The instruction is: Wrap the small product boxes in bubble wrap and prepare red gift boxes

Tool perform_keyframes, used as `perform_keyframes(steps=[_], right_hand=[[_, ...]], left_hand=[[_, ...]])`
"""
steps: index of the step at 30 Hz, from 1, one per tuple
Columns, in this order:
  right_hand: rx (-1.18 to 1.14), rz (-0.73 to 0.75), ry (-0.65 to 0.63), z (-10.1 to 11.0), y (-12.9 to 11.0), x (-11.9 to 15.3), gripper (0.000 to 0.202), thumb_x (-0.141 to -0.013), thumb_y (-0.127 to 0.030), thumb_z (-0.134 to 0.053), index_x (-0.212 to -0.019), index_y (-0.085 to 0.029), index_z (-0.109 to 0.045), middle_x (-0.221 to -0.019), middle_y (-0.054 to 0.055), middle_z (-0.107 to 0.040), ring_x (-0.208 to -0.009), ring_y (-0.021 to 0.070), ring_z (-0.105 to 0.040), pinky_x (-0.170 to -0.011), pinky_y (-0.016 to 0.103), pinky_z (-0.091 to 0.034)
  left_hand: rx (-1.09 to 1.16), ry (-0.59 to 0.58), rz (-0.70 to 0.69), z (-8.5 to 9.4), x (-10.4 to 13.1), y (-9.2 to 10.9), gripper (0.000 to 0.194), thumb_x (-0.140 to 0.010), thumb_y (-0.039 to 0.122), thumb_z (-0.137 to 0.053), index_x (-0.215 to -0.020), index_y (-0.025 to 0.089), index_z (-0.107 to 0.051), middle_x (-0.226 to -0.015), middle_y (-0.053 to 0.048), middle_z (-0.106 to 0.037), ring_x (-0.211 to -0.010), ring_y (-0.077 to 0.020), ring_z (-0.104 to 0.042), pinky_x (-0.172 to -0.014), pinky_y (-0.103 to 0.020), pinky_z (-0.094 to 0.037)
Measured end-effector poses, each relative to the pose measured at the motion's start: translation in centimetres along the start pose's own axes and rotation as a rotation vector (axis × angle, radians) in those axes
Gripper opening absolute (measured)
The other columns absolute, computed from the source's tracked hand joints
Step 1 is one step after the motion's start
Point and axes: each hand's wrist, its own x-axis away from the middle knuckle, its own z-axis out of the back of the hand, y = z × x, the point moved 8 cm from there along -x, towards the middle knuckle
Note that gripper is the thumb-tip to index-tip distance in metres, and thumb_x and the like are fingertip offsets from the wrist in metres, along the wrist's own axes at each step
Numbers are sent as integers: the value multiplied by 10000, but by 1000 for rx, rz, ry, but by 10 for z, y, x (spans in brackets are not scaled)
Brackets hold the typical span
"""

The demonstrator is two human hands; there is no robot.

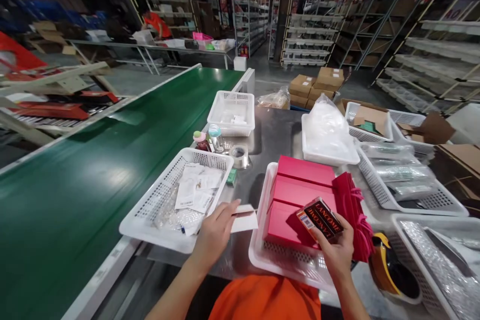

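My left hand (pixel 214 232) is closed on a small white card (pixel 244 220), held over the metal table between two baskets. Closed round a small black box (pixel 320 219) with orange "LANCOME" lettering is my right hand (pixel 339 245). That box is above several flat pink-red boxes (pixel 296 187) stacked in a white basket (pixel 258 255). Pink-red bags with cord handles (pixel 350 210) lie at the stack's right side. Left of my left hand, another white basket (pixel 135 220) contains printed slips (pixel 186 192) and bubble wrap.
A green conveyor belt (pixel 112 170) runs along the left. A tape roll (pixel 239 155), small bottles (pixel 215 137) and a green box (pixel 231 176) stand behind the slips. A yellow-black tape dispenser (pixel 386 265) and baskets of bubble-wrapped items (pixel 405 172) are at right. A person (pixel 157 24) works far back.
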Motion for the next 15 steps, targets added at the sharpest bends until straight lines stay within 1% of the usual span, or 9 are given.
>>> perform_keyframes(steps=[2,3,4,6,9,10,12,14,15], right_hand=[[-21,0,-31,3,-6,-1,770,-597,-459,-923,-1244,-225,-575,-1195,101,-671,-997,262,-693,-873,436,-606],[-36,-1,-68,3,-10,-1,753,-595,-449,-928,-1230,-232,-587,-1178,96,-682,-996,263,-696,-870,433,-610],[-51,-4,-122,2,-15,1,736,-588,-434,-935,-1213,-240,-600,-1162,92,-694,-994,265,-701,-867,431,-614],[-79,-11,-265,-3,-27,10,700,-573,-401,-953,-1177,-254,-632,-1146,94,-712,-990,275,-712,-852,429,-626],[-161,19,-453,-17,-55,33,642,-561,-435,-968,-1115,-274,-686,-1133,101,-726,-925,277,-733,-729,382,-647],[-192,35,-505,-22,-65,40,625,-564,-458,-967,-1100,-280,-700,-1140,103,-726,-902,272,-738,-680,357,-644],[-239,56,-621,-37,-87,53,598,-576,-475,-963,-1088,-291,-716,-1128,100,-726,-857,257,-741,-599,310,-623],[-262,66,-733,-52,-105,61,574,-602,-442,-959,-1103,-302,-715,-1084,86,-727,-804,232,-734,-551,278,-598],[-274,80,-767,-57,-112,63,559,-622,-424,-951,-1114,-309,-712,-1054,74,-727,-780,220,-728,-540,268,-589]], left_hand=[[56,28,53,-7,4,-2,145,-860,267,-630,-876,244,-772,-875,-81,-732,-854,-226,-689,-799,-291,-540],[99,45,84,-10,5,-4,120,-849,274,-641,-823,237,-752,-865,-77,-724,-854,-226,-687,-787,-294,-540],[154,59,124,-13,7,-6,105,-838,283,-652,-794,230,-732,-860,-73,-716,-862,-225,-688,-783,-295,-541],[310,67,237,-21,10,-12,95,-807,311,-688,-786,219,-699,-909,-79,-727,-926,-234,-700,-826,-308,-548],[529,6,405,-36,15,-17,169,-753,355,-739,-784,211,-656,-1002,-104,-769,-1023,-264,-717,-911,-349,-554],[549,-17,426,-39,16,-16,171,-734,348,-746,-776,211,-652,-1014,-108,-779,-1035,-272,-720,-923,-358,-555],[503,-32,403,-38,18,-10,127,-698,299,-737,-761,214,-667,-988,-95,-793,-1031,-277,-725,-926,-360,-557],[434,-31,356,-35,20,-3,101,-682,262,-712,-771,216,-707,-948,-74,-799,-992,-269,-732,-906,-351,-562],[415,-36,345,-35,22,0,104,-689,262,-704,-780,214,-724,-928,-68,-799,-962,-261,-733,-886,-343,-566]])
